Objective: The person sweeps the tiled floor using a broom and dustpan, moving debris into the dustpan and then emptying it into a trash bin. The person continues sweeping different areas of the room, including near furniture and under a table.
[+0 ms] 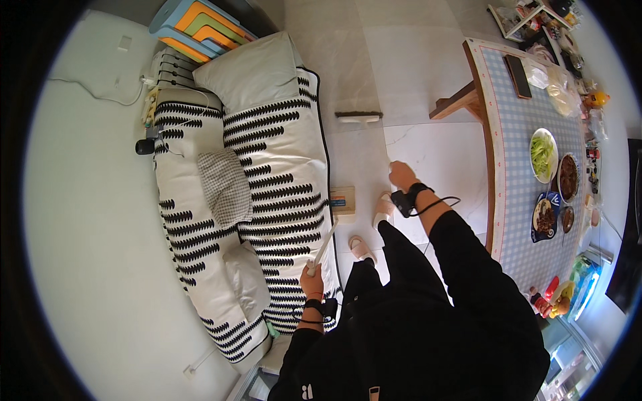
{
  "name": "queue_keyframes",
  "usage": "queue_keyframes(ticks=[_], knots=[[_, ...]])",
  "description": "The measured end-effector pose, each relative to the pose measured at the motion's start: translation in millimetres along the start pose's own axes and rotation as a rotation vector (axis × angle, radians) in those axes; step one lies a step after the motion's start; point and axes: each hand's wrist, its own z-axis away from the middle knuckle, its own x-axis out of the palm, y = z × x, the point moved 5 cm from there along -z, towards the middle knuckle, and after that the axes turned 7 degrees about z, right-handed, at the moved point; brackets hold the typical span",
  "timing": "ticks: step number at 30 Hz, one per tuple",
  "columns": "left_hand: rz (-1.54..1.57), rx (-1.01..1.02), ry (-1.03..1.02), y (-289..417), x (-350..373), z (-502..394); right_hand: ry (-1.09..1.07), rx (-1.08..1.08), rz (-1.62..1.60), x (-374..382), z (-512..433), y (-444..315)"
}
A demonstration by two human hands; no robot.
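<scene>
My left hand (312, 279) grips the pale handle of a dustpan (344, 201), whose beige pan rests on the floor against the sofa's front edge. A comb-like row of teeth and a label with writing show on the pan. My right hand (403, 174) is closed in a fist over the floor, around what looks like the pale end of a broom's handle. Beyond it lies the broom head (358, 118), white with dark bristles, flat on the tiles. The handle between fist and head can hardly be made out.
On the left stands a sofa with a black-and-white striped cover (281, 200) and cushions (251, 72). To the right is a wooden table with a checked cloth (511, 150), bearing a plate of green vegetables (543, 155), other dishes and a phone (517, 76). My slippered feet (383, 209) are close to the dustpan.
</scene>
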Motion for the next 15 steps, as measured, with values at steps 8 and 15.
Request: queue_keyframes(ticks=[8, 15], knots=[[-0.025, 0.009, -0.017, -11, -8, -7, -0.520, -0.177, 0.152, 61, 131, -19], [-0.009, 0.086, -0.074, 29, 5, -18, -0.472, -0.017, -0.120, -33, 203, 18]])
